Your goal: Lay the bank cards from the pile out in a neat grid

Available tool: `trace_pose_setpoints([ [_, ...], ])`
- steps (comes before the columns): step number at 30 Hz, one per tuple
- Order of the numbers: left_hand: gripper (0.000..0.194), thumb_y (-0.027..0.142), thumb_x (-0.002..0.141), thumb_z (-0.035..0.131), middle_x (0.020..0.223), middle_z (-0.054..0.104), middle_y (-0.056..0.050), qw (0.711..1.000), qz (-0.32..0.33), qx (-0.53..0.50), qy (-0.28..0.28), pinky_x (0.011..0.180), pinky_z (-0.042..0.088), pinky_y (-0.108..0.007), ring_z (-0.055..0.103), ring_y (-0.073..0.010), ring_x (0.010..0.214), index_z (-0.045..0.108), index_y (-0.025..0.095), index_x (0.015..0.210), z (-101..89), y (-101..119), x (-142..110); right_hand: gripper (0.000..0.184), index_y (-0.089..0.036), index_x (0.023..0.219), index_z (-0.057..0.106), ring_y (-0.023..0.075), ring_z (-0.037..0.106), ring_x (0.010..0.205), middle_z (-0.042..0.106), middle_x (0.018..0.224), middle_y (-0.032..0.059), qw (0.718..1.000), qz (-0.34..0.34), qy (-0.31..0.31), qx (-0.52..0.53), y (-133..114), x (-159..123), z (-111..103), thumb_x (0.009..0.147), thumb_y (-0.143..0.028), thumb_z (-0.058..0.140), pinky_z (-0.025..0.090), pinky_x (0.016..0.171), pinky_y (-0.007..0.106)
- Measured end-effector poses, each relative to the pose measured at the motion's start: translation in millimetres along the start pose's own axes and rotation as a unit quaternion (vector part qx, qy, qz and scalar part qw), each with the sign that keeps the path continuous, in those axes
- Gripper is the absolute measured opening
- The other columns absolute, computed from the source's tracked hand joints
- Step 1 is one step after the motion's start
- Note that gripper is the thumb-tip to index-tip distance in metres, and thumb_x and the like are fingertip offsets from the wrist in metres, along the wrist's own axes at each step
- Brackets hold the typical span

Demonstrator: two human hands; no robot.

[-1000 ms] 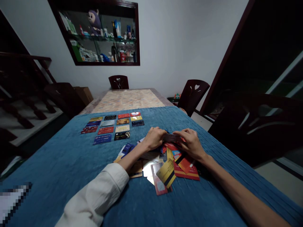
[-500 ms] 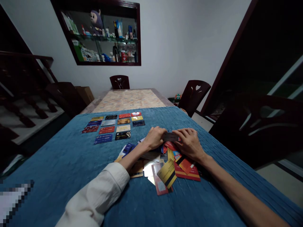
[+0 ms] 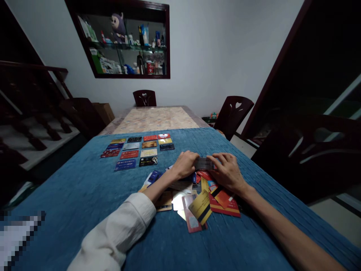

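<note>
A dark grey bank card [image 3: 204, 163] is held up between my two hands at the far side of a loose heap of cards. My left hand [image 3: 184, 165] grips its left end, and my right hand [image 3: 227, 171] grips the right end, fingers closed. Below them the heap overlaps in several colours: a gold card [image 3: 200, 207] with a dark stripe, a pinkish-red card [image 3: 191, 214], an orange card [image 3: 222, 196] and a larger red card [image 3: 225, 208]. Part of the heap is hidden under my left forearm and hands.
Several cards lie in short columns to the left, with a blue card [image 3: 125, 164] and a black card [image 3: 148, 161] nearest. A blue cloth [image 3: 84, 188] covers the near table. Chairs [image 3: 235, 113] stand around it; a wall cabinet [image 3: 131, 45] is beyond.
The whole view has shifted slightly, so things appear a little further right. The held card's angle has changed slightly; both hands keep their grip.
</note>
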State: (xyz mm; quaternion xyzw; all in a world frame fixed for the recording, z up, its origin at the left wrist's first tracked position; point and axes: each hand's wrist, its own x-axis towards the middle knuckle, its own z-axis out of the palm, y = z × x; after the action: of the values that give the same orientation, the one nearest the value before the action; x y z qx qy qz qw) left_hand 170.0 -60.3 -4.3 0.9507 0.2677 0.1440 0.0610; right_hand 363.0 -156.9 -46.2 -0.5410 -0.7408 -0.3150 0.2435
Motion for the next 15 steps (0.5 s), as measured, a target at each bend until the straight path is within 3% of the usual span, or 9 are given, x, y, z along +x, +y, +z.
trace_pose_setpoints([
  [15, 0.034, 0.017, 0.088, 0.050, 0.113, 0.064, -0.010, 0.990, 0.034, 0.130, 0.030, 0.087, 0.043, -0.041, 0.051, -0.0276, 0.109, 0.052, 0.016, 0.122, -3.8, 5, -16, 0.036, -0.017, 0.124, 0.059, 0.0276, 0.051, 0.106, 0.065, 0.116, 0.0127, 1.000, 0.004, -0.019, 0.005, 1, 0, -3, 0.090, -0.029, 0.055, 0.037, 0.093, 0.043],
])
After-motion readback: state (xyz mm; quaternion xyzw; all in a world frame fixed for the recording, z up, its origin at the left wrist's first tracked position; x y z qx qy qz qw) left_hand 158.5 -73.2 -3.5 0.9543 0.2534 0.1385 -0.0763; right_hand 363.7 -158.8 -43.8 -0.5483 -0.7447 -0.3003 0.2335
